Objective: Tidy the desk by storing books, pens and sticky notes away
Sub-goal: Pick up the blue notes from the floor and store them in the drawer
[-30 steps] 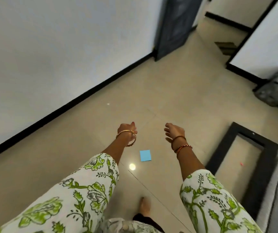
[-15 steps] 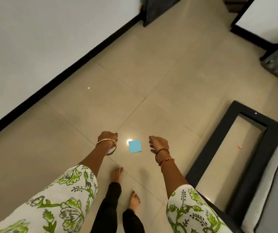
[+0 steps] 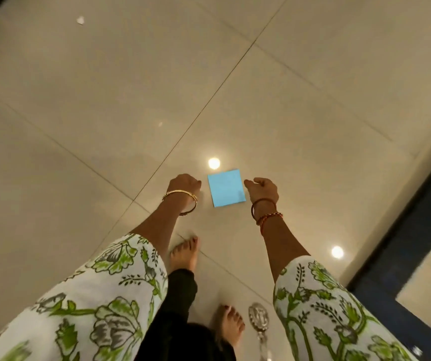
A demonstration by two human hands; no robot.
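Now the blue sticky note (image 3: 226, 187) was seen far closer than a moment before, flat on the tiled floor (image 3: 105, 100) between the left hand (image 3: 184, 184) and the right hand (image 3: 262, 188). Both were loosely curled, holding nothing; pickup was judged imminent.

The fingers (image 3: 196, 182) of the left hand (image 3: 183, 184) curl away from the camera; only the knuckles show, so any contact with the floor (image 3: 105, 100) cannot be determined. The right hand (image 3: 262, 187) is likewise seen from the back, its fingertips hidden. Both floral sleeves (image 3: 92, 308) are cut off by the near edge. The dark frame (image 3: 404, 256) at right is blurred and cropped by the right edge. A shiny object (image 3: 258, 315) by the near foot (image 3: 231, 324) is unidentifiable. The white speck (image 3: 80, 20) at far left is too small to identify.
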